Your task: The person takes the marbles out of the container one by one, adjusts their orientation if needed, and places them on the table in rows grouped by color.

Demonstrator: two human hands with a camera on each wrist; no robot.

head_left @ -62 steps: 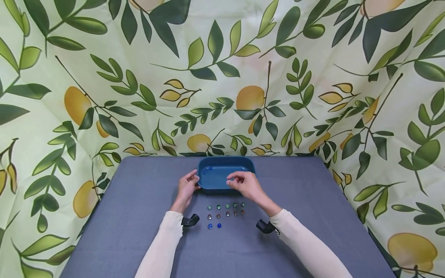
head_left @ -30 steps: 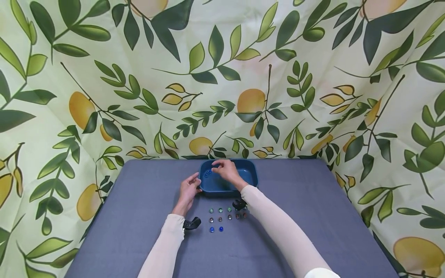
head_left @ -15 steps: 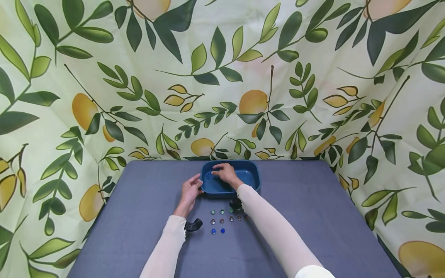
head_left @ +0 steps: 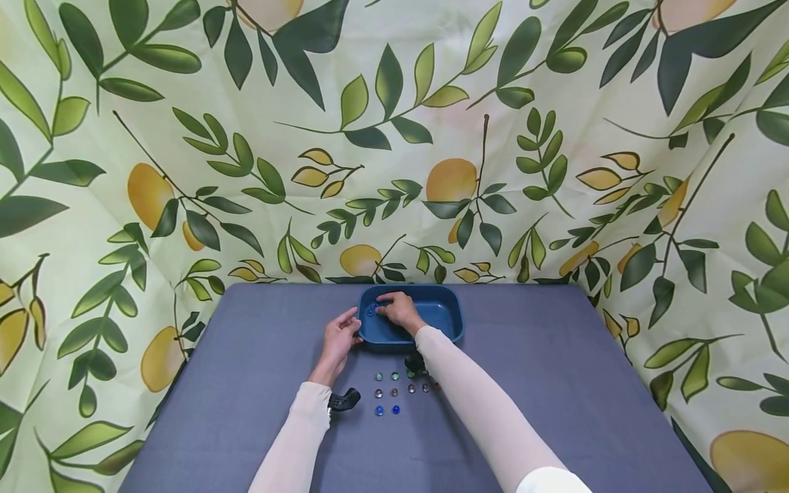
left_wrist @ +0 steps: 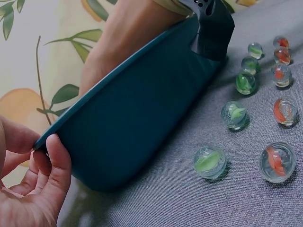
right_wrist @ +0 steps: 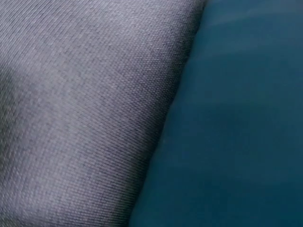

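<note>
My left hand (head_left: pixel 338 340) pinches the left end of a blue plastic tray (head_left: pixel 440 316); in the left wrist view, thumb and fingers sit on either side of its rim (left_wrist: pixel 90 94). Inside the tray, my right hand (head_left: pixel 401 310) reaches down at the left end, its fingertips right at a few blue marbles (head_left: pixel 371 311). I cannot tell whether it grips one. The right wrist view shows only cloth and the tray's outer wall (right_wrist: pixel 236 123), with the hand itself hidden.
On the grey cloth (head_left: pixel 277 308) before the tray lie rows of glass marbles: green-swirled marbles (left_wrist: pixel 209 162), red-swirled marbles (left_wrist: pixel 277 162) and two blue marbles (head_left: pixel 396 409). My right forearm (head_left: pixel 474 397) passes over their right end. A leaf-and-fruit patterned curtain (head_left: pixel 394 171) hangs behind.
My right hand has moved left across the tray and down to the blue marbles at its left end. The left hand stays at the rim.
</note>
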